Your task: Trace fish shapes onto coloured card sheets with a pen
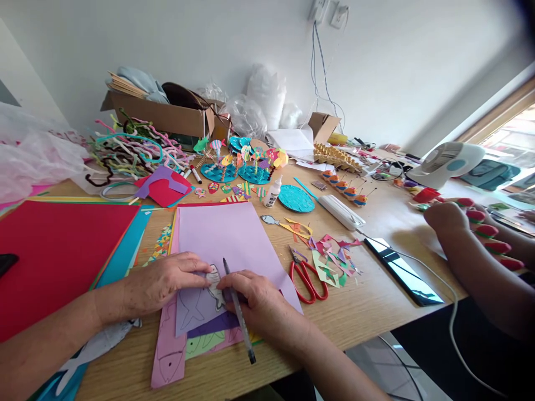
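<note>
A small white paper fish cutout (214,285) lies on a lilac sheet of paper (217,228). My left hand (169,281) has its fingertips and thumb on the cutout's left side, holding it against the sheet. A clear ballpoint pen (239,312) rests across the fingers of my right hand (254,301), tip pointing away from me. The right fingertips also touch the cutout's right edge. Left of it, a fish outline is drawn on the lilac sheet. Below lie pink paper (169,362) and green paper (204,343) with drawn fish.
Red-handled scissors (308,281) and paper scraps (334,259) lie right of the sheets, near a phone (403,271) and a cable. Red paper (62,250) covers the left. Behind stand a glue bottle (273,193) and fish decorations. Another person's arm (480,262) is at right.
</note>
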A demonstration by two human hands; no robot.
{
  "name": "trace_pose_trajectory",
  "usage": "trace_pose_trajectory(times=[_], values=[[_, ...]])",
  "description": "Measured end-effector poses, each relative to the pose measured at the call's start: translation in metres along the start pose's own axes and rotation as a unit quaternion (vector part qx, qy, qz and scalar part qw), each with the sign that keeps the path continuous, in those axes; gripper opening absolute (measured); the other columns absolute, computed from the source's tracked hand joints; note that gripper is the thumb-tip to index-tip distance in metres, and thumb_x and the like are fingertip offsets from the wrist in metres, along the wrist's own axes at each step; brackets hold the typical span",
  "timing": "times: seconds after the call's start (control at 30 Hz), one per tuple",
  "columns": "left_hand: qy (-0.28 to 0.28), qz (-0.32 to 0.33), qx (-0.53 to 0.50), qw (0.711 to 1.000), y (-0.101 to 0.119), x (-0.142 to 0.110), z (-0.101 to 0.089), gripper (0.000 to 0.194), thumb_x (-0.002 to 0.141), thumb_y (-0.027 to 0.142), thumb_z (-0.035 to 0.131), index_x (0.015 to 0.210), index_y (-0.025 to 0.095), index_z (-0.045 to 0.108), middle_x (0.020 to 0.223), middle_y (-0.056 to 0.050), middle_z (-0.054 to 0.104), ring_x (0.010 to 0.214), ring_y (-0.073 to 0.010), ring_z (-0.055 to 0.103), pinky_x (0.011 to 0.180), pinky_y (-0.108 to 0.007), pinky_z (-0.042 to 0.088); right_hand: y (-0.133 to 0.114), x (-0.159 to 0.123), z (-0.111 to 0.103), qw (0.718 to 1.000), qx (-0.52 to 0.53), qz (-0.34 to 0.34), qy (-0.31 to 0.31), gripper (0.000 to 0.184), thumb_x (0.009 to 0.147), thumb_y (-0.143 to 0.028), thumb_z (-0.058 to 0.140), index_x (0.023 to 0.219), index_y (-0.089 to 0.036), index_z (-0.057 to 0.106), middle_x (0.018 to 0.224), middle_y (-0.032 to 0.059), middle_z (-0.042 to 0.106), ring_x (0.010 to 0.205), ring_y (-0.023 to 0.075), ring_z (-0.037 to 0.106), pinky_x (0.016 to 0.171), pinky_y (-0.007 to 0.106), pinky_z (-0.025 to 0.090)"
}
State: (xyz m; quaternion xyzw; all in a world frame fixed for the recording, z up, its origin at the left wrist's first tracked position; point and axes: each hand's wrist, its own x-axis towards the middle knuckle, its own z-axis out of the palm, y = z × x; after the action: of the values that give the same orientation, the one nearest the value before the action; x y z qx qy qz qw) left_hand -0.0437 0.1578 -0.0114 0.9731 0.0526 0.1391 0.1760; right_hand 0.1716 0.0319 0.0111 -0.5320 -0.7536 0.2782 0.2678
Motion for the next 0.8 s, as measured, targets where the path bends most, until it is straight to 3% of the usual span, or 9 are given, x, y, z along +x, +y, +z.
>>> trace_pose_trajectory(times=[0.2,0.33,0.37,0.47,0.6,0.8], values=[[0.0,-0.014,-0.019,1.0,0.002,0.004,-0.002,0.049,0.084,-0.001,0.038,0.11,0.026,0.069,0.114,-0.006,0.067,0.106,-0.0202,0.058,0.092,-0.033,0.048,-0.005,-0.001,-0.006,1.0,0.011,0.027,-0.01,0.028,0.078,-0.009,0.066,0.103,-0.02,0.065,0.095,0.0046,0.069,0.088,0.0175,0.064,0.079,0.026,0.048],[0.008,-0.007,-0.026,1.0,0.0,0.004,0.0,0.05,0.083,-0.004,0.038,0.109,0.025,0.067,0.113,-0.006,0.066,0.105,-0.0191,0.058,0.092,-0.032,0.047,-0.011,-0.001,-0.021,0.997,0.048,0.014,0.053,0.009,0.085,-0.017,0.057,0.089,-0.018,0.065,0.079,0.0018,0.067,0.071,0.0138,0.061,0.068,0.023,0.046],[0.012,-0.002,-0.03,0.999,0.0,0.005,0.0,0.049,0.083,-0.005,0.038,0.108,0.025,0.068,0.112,-0.006,0.066,0.105,-0.0187,0.058,0.092,-0.031,0.046,-0.013,0.0,-0.025,0.996,0.071,0.019,0.056,0.011,0.087,-0.018,0.054,0.085,-0.017,0.064,0.073,0.0008,0.066,0.067,0.0128,0.059,0.065,0.022,0.045],[0.012,0.002,-0.043,0.999,0.001,0.009,-0.004,0.046,0.084,-0.006,0.038,0.105,0.023,0.068,0.109,-0.005,0.066,0.102,-0.0174,0.059,0.088,-0.027,0.046,-0.018,0.006,-0.034,0.986,0.157,0.063,0.013,0.014,0.088,-0.017,0.046,0.088,-0.018,0.06,0.059,-0.0036,0.059,0.055,0.0106,0.055,0.055,0.019,0.041],[-0.016,-0.019,-0.065,0.998,0.005,0.018,-0.01,0.042,0.085,-0.004,0.039,0.097,0.023,0.069,0.105,-0.004,0.066,0.096,-0.0166,0.058,0.083,-0.025,0.045,-0.02,0.018,-0.032,0.974,0.195,0.111,-0.035,0.014,0.077,-0.007,0.049,0.083,-0.019,0.053,0.058,-0.0061,0.06,0.055,0.01,0.055,0.053,0.018,0.041],[-0.037,-0.044,-0.078,0.995,0.011,0.024,-0.015,0.035,0.086,-0.001,0.041,0.09,0.021,0.067,0.098,-0.002,0.066,0.092,-0.0165,0.057,0.081,-0.024,0.044,-0.015,0.029,-0.015,0.983,0.167,0.056,-0.06,0.014,0.076,-0.007,0.051,0.079,-0.019,0.056,0.063,-0.0055,0.058,0.058,0.0094,0.053,0.055,0.017,0.041]])
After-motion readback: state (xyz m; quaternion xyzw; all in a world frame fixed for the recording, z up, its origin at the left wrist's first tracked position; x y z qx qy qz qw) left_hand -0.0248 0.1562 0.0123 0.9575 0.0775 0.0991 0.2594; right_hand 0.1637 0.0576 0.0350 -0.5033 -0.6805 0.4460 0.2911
